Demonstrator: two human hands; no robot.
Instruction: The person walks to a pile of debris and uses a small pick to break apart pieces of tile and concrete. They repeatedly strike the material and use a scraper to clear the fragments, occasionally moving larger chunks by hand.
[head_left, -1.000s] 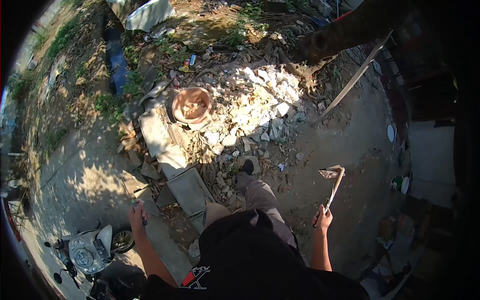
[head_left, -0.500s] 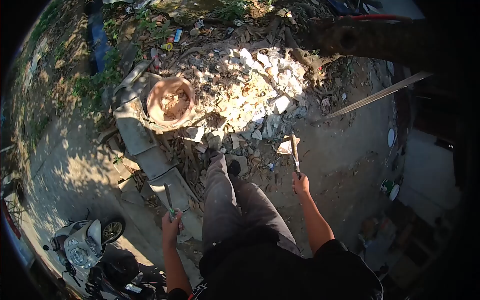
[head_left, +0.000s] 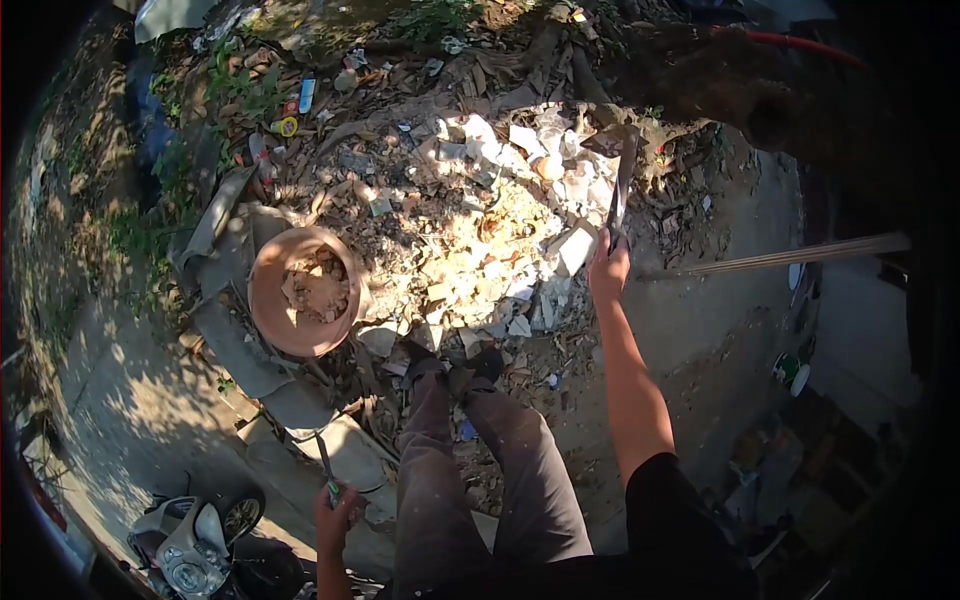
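My right hand [head_left: 609,270] is closed round the handle of a long tool [head_left: 622,185], whose broad head lies over the upper right of a sunlit rubble pile [head_left: 500,230]. Lower left, my left hand [head_left: 338,515] grips a thin tool [head_left: 325,460] with a green part near the fingers. What kind of tool each is, I cannot make out for sure. A round clay pot [head_left: 265,290] with broken pieces and soil inside stands left of the rubble, touched by neither hand.
Bent grey sheets [head_left: 235,345] lie around the pot. A tree trunk [head_left: 720,90] crosses the upper right, with a wooden pole [head_left: 800,258] below it. A motorbike [head_left: 190,550] is at the lower left. Tree roots and litter lie beyond the rubble.
My right hand has reached forward with its tool, from beside the rubble to over its upper right part. The view has shifted nearer the pot and rubble; my left hand appears lower.
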